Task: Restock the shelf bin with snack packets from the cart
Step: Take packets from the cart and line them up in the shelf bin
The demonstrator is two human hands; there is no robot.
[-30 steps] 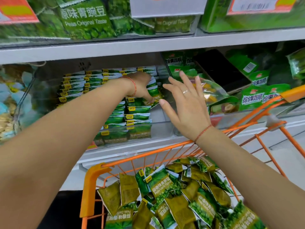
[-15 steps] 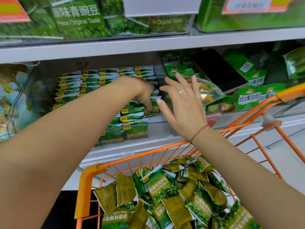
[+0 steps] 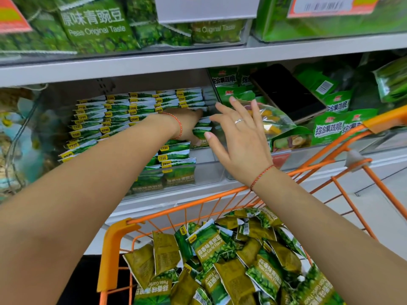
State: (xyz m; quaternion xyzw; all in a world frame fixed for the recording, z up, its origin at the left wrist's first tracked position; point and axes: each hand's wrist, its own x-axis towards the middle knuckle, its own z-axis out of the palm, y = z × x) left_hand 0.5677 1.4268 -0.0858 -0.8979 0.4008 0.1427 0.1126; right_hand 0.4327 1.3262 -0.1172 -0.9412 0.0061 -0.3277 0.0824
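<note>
Two hands work at the shelf bin [image 3: 198,172]: your left hand [image 3: 187,126] grips a snack packet [image 3: 201,132] at the stack's right end, right hand [image 3: 240,139] fingers spread wide. Loose seating may topple the rows; the cart [image 3: 114,249] waits near.

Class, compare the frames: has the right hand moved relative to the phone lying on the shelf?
Yes. The right hand has edged left, away from the phone, toward the left hand.
</note>
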